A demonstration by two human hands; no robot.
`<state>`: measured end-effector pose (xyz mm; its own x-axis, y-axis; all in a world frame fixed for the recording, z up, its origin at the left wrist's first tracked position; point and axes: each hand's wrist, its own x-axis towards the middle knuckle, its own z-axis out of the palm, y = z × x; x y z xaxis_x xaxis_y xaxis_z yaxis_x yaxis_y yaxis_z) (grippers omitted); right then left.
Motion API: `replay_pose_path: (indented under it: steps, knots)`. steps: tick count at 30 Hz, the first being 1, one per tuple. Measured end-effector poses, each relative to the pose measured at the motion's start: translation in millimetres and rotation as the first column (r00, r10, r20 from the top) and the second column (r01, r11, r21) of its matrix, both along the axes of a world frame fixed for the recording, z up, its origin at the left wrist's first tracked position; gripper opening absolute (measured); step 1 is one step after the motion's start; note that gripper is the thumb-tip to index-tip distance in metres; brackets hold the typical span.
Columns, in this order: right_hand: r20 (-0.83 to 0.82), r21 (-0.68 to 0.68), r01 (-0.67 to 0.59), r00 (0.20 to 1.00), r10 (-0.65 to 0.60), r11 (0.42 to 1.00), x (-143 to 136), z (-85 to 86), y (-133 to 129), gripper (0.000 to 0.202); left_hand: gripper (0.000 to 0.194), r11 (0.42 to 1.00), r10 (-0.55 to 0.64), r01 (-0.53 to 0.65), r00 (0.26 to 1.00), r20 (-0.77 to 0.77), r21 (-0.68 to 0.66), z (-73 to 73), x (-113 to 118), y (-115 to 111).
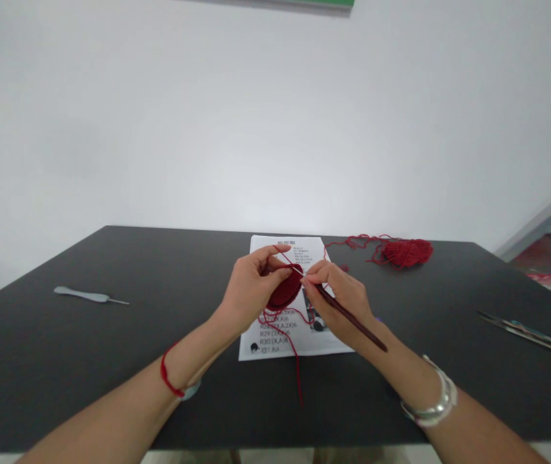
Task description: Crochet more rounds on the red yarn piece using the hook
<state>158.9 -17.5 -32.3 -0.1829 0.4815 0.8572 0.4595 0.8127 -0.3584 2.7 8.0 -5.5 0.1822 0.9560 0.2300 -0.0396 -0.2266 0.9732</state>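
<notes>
A dark red crochet piece [285,294] is pinched between the thumb and fingers of my left hand [254,278]. A strand of red yarn runs over the raised index finger of that hand. My right hand [340,293] grips a crochet hook [352,318] with a brown handle, which slants back over the wrist. The hook's thin metal shaft meets the upper right edge of the crochet piece; its very tip is hard to make out. A loose red yarn tail [298,367] hangs below the piece, over the paper and the table.
Printed pattern sheets [275,348] lie under my hands on the dark table [183,258]. A red yarn bundle [406,252] sits at the back right. A grey-handled crochet hook [84,295] lies left, metal thread snips [524,332] right. A white wall [275,129] rises behind.
</notes>
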Motion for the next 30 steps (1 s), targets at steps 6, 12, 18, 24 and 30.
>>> replay_pose_path:
  steps: [6,12,18,24,30]
  knots:
    - [0.066,0.028,-0.030,0.997,0.028,0.999,0,-8.4,8,0.011,0.041,0.999,0.018,-0.011,0.991,-0.131,0.053,0.2,2,-4]
    - [0.276,0.210,-0.093,0.961,0.032,0.973,9,-9.8,16,0.015,0.054,0.917,-0.216,0.281,0.947,0.239,-0.282,3.9,0,0]
    - [0.317,0.332,0.036,0.937,-0.148,0.943,2,-9.6,11,0.016,0.058,0.904,-0.151,0.260,0.937,0.316,-0.340,4.3,3,0]
    - [-0.291,-0.163,-0.165,0.950,0.113,0.973,-10,-14.8,10,0.012,0.063,0.982,-0.122,0.146,0.975,0.185,-0.121,1.8,5,-2]
    - [-0.681,-0.314,-0.552,0.698,0.222,0.772,-6,-4.9,12,0.014,0.063,0.993,-0.091,0.100,0.988,0.127,-0.065,2.4,-2,2]
